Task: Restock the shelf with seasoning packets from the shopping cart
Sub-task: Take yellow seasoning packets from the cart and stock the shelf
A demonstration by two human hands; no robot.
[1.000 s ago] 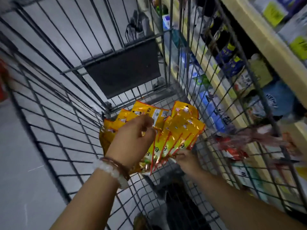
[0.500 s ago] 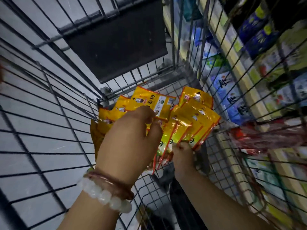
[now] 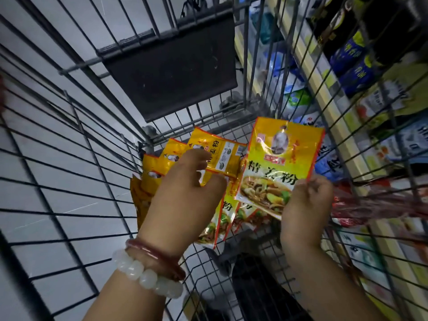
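Two hands reach down into the wire cart (image 3: 69, 144), seen from the head camera. Left hand (image 3: 185, 200), wrist bent and knuckles up, curls its fingers round a fanned stack of packets (image 3: 217, 156) low in the basket; white bead and red bangles ring the wrist. Right hand (image 3: 305, 205) pinches the lower corner of a single packet (image 3: 280, 165), raised and tilted above the stack. Packets are flat, glossy yellow foil pouches with red edging. Shelf (image 3: 333, 105) runs beside the cart at right.

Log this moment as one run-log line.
stage: gathering | left hand: reaching packets in cart | right hand: holds yellow packet | shelf: unstocked
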